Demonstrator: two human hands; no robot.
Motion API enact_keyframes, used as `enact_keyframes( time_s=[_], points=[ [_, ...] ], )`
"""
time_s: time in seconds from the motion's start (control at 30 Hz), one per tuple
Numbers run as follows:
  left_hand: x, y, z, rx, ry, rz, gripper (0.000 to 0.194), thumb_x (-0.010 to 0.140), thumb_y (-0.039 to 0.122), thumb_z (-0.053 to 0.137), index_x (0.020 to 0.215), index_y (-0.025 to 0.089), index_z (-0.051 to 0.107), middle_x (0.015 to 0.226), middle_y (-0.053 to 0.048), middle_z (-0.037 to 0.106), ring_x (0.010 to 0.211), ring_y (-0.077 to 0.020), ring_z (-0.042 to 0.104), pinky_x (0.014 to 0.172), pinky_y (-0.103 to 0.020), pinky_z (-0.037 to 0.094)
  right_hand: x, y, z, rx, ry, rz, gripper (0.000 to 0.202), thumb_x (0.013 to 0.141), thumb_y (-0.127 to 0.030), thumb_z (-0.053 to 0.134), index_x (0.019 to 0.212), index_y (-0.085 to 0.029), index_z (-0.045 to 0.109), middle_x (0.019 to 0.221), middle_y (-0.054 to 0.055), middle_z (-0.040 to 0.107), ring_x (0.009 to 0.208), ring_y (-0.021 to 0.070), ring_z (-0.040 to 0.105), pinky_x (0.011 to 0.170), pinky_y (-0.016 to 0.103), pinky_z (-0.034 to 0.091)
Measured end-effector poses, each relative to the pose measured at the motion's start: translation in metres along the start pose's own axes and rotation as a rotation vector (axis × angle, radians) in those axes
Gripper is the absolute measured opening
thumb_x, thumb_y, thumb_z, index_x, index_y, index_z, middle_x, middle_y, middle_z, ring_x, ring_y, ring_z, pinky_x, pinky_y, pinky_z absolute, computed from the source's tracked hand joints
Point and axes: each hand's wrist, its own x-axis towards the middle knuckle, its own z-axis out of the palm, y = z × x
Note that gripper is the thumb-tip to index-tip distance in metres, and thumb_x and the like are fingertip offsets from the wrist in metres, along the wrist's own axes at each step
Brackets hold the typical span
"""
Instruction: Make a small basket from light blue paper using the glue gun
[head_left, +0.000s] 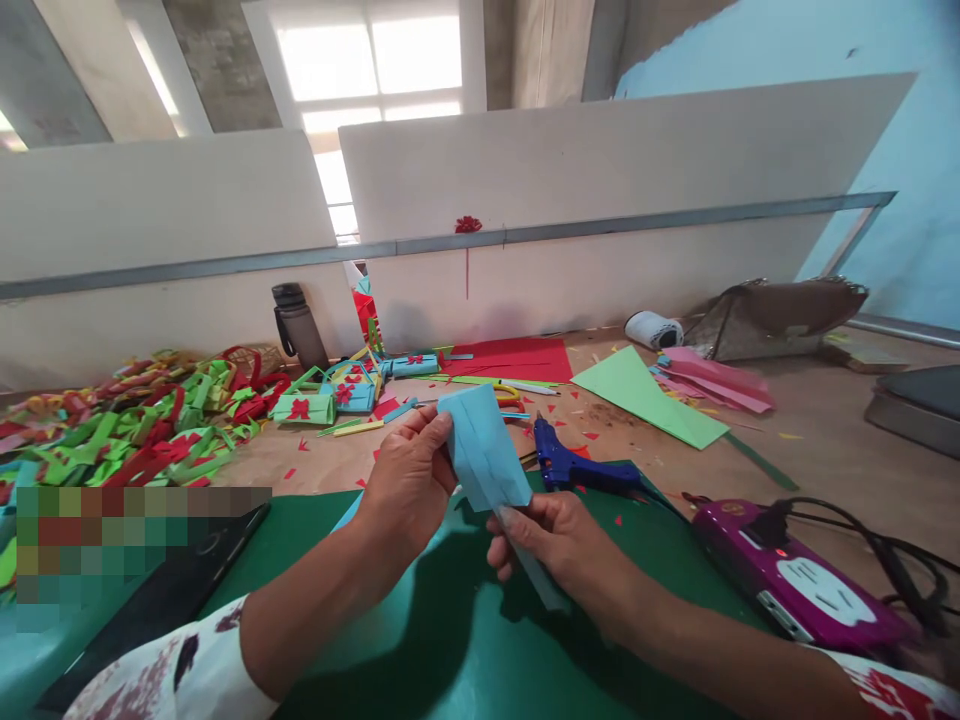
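Observation:
A folded light-blue paper piece (486, 450) is held up over the green mat (465, 640), tilted, with creases across its face. My left hand (412, 470) pinches its upper left edge between thumb and fingers. At its lower right corner is my right hand (544, 545), closed on a narrow pale-blue strip (541, 580) that hangs down to the right against the blue paper. Whether strip and paper are joined cannot be made out. A dark-blue glue gun (577, 468) lies just behind my right hand, and yellow-handled scissors (510, 398) lie partly hidden behind the paper.
Small paper bags (304, 407) and a heap of green and red paper pieces (161, 430) lie left. A dark bottle (298, 330) stands behind. Red sheet (517, 360), green sheet (649, 398), magenta power strip (802, 580) with cables, and a handbag (780, 318) lie beyond and right.

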Motion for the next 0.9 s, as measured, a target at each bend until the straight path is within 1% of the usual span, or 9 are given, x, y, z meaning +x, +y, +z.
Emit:
enact_keyframes(
  time_s=[0.1, 0.23, 0.3, 0.37, 0.43, 0.5, 0.63, 0.77, 0.9],
  points=[
    [-0.003, -0.003, -0.003, 0.09, -0.062, -0.025, 0.016, 0.071, 0.017, 0.069, 0.084, 0.014, 0.06, 0.072, -0.001, 0.066, 0.064, -0.0137, 0.062, 0.062, -0.027, 0.051, 0.003, -0.003, -0.006, -0.013, 0.042, -0.052, 0.044, 0.071, -0.056, 0.061, 0.072, -0.012, 0.061, 0.06, 0.002, 0.064, 0.051, 0.0103, 0.057, 0.054, 0.025, 0.045],
    [-0.003, -0.006, -0.009, 0.253, -0.114, -0.059, 0.023, 0.072, 0.026, 0.069, 0.09, 0.014, 0.061, 0.078, -0.004, 0.067, 0.069, -0.0173, 0.064, 0.066, -0.032, 0.053, 0.005, -0.007, -0.012, -0.055, 0.066, -0.066, 0.042, 0.07, -0.055, 0.061, 0.068, -0.013, 0.06, 0.056, 0.001, 0.063, 0.048, 0.0105, 0.056, 0.054, 0.026, 0.045],
    [-0.002, -0.006, -0.01, 0.304, -0.132, -0.086, 0.024, 0.074, 0.029, 0.068, 0.089, 0.012, 0.061, 0.076, -0.005, 0.067, 0.067, -0.0186, 0.064, 0.063, -0.033, 0.053, 0.006, -0.008, -0.014, -0.064, 0.066, -0.056, 0.042, 0.069, -0.055, 0.062, 0.068, -0.013, 0.06, 0.056, 0.001, 0.063, 0.048, 0.0104, 0.056, 0.054, 0.025, 0.045],
    [-0.002, -0.007, -0.01, 0.32, -0.157, -0.131, 0.023, 0.074, 0.03, 0.067, 0.083, 0.01, 0.06, 0.07, -0.006, 0.066, 0.064, -0.0194, 0.063, 0.061, -0.034, 0.053, 0.006, -0.01, -0.014, -0.066, 0.067, -0.043, 0.042, 0.069, -0.055, 0.062, 0.067, -0.013, 0.06, 0.056, 0.002, 0.064, 0.048, 0.0105, 0.056, 0.053, 0.025, 0.044],
    [-0.002, -0.008, -0.009, 0.304, -0.176, -0.185, 0.021, 0.075, 0.028, 0.066, 0.078, 0.009, 0.058, 0.066, -0.006, 0.064, 0.061, -0.0187, 0.063, 0.059, -0.033, 0.053, 0.006, -0.011, -0.015, -0.064, 0.07, -0.031, 0.045, 0.067, -0.058, 0.062, 0.066, -0.013, 0.06, 0.055, 0.002, 0.064, 0.047, 0.0107, 0.056, 0.052, 0.025, 0.044],
    [-0.001, -0.009, -0.009, 0.262, -0.177, -0.225, 0.018, 0.079, 0.026, 0.062, 0.075, 0.009, 0.056, 0.064, -0.006, 0.063, 0.058, -0.0166, 0.061, 0.055, -0.029, 0.053, 0.006, -0.011, -0.015, -0.058, 0.07, -0.027, 0.047, 0.067, -0.06, 0.061, 0.066, -0.013, 0.06, 0.054, 0.002, 0.063, 0.047, 0.0108, 0.056, 0.051, 0.025, 0.043],
    [0.0, -0.012, -0.009, 0.172, -0.134, -0.261, 0.014, 0.088, 0.019, 0.049, 0.077, 0.011, 0.053, 0.064, -0.003, 0.059, 0.056, -0.0134, 0.059, 0.052, -0.025, 0.051, 0.005, -0.011, -0.017, -0.057, 0.052, -0.017, 0.044, 0.07, -0.057, 0.061, 0.065, -0.013, 0.06, 0.054, 0.002, 0.063, 0.047, 0.0099, 0.056, 0.05, 0.023, 0.042],
    [0.0, -0.014, -0.008, 0.116, -0.113, -0.227, 0.013, 0.089, 0.017, 0.046, 0.079, 0.012, 0.052, 0.062, -0.002, 0.057, 0.052, -0.0123, 0.057, 0.05, -0.024, 0.05, 0.005, -0.009, -0.017, -0.058, 0.021, -0.008, 0.04, 0.073, -0.053, 0.061, 0.065, -0.013, 0.06, 0.054, 0.001, 0.063, 0.046, 0.009, 0.055, 0.049, 0.021, 0.041],
    [-0.001, -0.017, -0.008, 0.053, -0.093, -0.174, 0.008, 0.088, 0.017, 0.049, 0.081, 0.013, 0.053, 0.069, -0.003, 0.06, 0.059, -0.0141, 0.059, 0.057, -0.029, 0.053, 0.005, -0.008, -0.014, -0.05, -0.012, 0.002, 0.038, 0.074, -0.051, 0.06, 0.066, -0.013, 0.06, 0.055, 0.002, 0.064, 0.047, 0.0093, 0.056, 0.049, 0.021, 0.041]
  ],
)
